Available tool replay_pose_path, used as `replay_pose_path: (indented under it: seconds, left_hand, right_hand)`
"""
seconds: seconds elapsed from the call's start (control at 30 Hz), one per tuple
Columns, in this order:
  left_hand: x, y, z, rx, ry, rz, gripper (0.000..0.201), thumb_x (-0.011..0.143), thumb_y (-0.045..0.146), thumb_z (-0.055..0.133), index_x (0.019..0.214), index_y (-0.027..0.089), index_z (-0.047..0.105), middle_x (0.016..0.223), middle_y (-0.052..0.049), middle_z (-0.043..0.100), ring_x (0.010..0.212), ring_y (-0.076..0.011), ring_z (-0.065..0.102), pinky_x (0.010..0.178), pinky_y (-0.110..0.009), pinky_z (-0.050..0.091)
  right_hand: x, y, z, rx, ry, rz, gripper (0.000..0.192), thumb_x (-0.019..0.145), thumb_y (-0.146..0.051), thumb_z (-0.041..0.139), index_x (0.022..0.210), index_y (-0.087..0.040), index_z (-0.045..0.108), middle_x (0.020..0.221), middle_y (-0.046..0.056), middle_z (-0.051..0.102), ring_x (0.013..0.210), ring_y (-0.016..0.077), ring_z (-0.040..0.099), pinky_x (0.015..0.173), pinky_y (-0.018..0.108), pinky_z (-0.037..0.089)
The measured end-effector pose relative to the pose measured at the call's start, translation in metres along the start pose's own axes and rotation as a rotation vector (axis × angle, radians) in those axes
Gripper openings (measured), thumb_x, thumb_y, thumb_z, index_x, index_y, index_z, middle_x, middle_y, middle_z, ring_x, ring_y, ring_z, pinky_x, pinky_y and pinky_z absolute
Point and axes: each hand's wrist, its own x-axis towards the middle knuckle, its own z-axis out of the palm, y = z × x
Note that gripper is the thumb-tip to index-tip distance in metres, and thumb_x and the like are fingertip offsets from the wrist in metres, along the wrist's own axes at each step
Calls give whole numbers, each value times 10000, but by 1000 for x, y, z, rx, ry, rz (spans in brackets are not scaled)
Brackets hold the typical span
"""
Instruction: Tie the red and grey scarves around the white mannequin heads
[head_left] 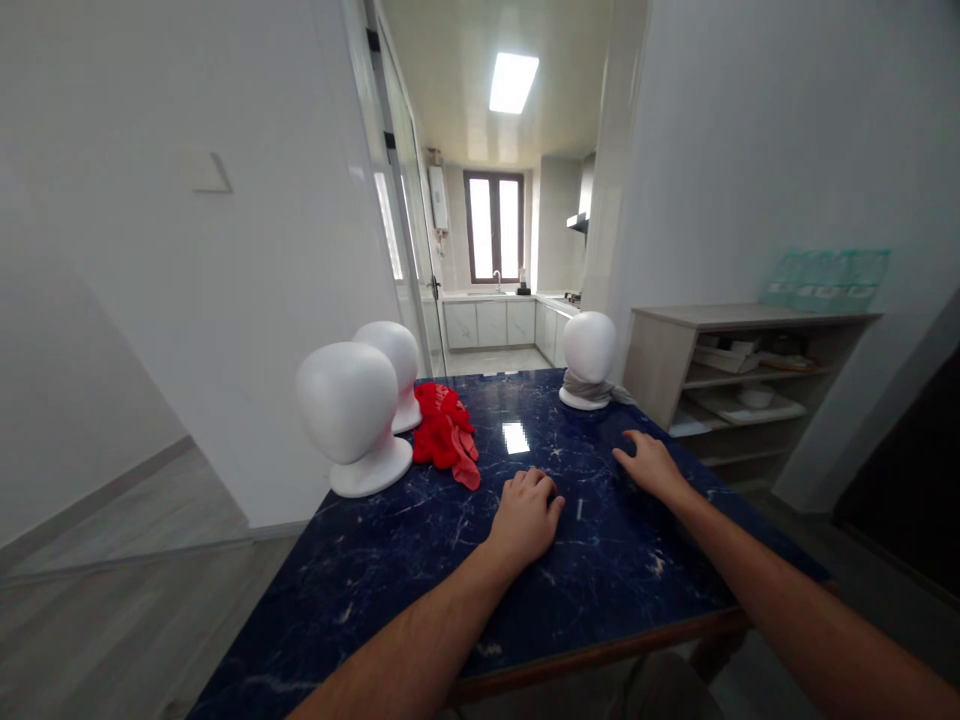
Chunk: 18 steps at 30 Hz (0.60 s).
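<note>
Both hands rest palm down on a dark blue marbled surface in the lower middle of the frame. The left hand has its fingers curled loosely under and pressed together, knuckles up, holding nothing. The right hand, a little higher and to the right, lies flat with its fingers slightly spread, pointing toward the upper left, also holding nothing. The two hands are near each other but apart. Bare forearms run from them to the bottom corners of the frame.

A red cloth lies crumpled on the surface to the upper left of the left hand, near it but not touching. Just left of the cloth stand two white foam heads: the near head, the larger in view, at middle left, and the far head behind it, touching or almost touching the cloth. A third head stands at the far edge of the surface, above the right hand, with a grey cloth wrapped around its base.

At the right of the frame a wooden shelf stands against the wall, with small items on it that are too blurred to tell. At upper centre a doorway opens onto a kitchen with white cabinets, a window and a ceiling light.
</note>
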Motion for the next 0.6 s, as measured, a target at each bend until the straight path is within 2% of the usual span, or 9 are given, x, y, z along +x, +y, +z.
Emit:
replay_pose_path:
  seconds: [0.1, 0.23, 0.47, 0.6]
  left_hand:
    - [2, -1, 4, -22, 29, -14, 181, 1019, 365, 541, 1048, 234, 661, 1230, -66, 643, 1167, -264, 546, 1010, -416, 436]
    - [1, -2, 8, -33, 30, -38, 178, 1004, 375, 569, 1054, 232, 664, 1228, -67, 632, 1177, -268, 541, 1030, -428, 431]
    - [-1, -1, 13, -19, 68, -31, 215, 1002, 413, 578, 1090, 232, 653, 1239, -78, 616, 1189, -276, 532, 1043, -441, 426]
    - [-1, -1, 14, -8, 70, -35, 253, 1000, 441, 578, 1107, 224, 652, 1230, -88, 614, 1180, -283, 532, 1048, -453, 423]
  right_hand:
    - [39, -12, 6, -27, -4, 48, 634, 975, -452, 581, 1494, -94, 509, 1410, 202, 640, 1278, 308, 618, 1061, 356, 448]
    - [87, -17, 12, -58, 4, 101, 745, 951, -442, 618, 1569, -79, 412, 1441, 248, 602, 1298, 363, 603, 1070, 426, 453]
    - [143, -19, 23, -108, 1, 147, 687, 953, -332, 590, 1592, -171, 397, 1468, 263, 557, 1323, 447, 548, 1062, 570, 426]
    - [163, -22, 31, -94, -19, 182, 624, 926, -305, 628, 1516, -147, 503, 1411, 296, 575, 1292, 467, 551, 1014, 577, 435]
